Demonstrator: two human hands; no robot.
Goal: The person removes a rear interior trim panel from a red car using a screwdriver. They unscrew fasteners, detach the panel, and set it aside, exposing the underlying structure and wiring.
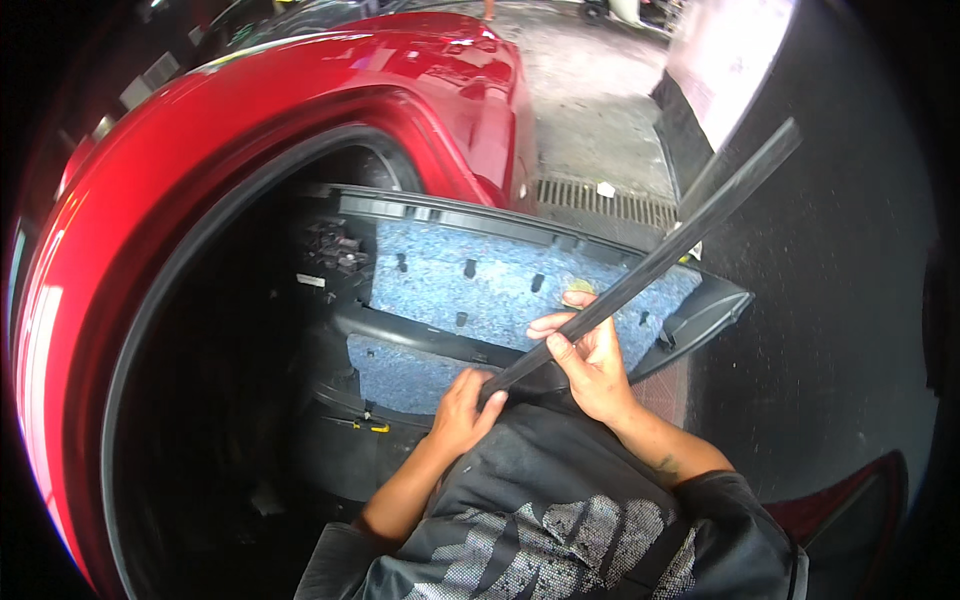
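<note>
A long, straight black trim strip point(690, 236) slants from my lap up toward the far right, held in both hands. Its lower end lies in my left hand point(462, 412), fingers and thumb closed round it. Farther up, my right hand point(598, 372) grips the strip between thumb and fingers. Just beyond and below it lies a black car door panel point(440, 335), its back side up, with speckled blue felt padding point(505, 258) and several dark clips. A small yellowish round patch point(579, 288) shows on the felt behind my right fingers.
A red car body point(270, 85) with a dark opening curves round the left side. A small yellow item point(374, 428) lies below the panel. Beyond the panel, a drain grate point(610, 202) crosses the concrete floor point(590, 120). A large dark surface point(820, 330) fills the right.
</note>
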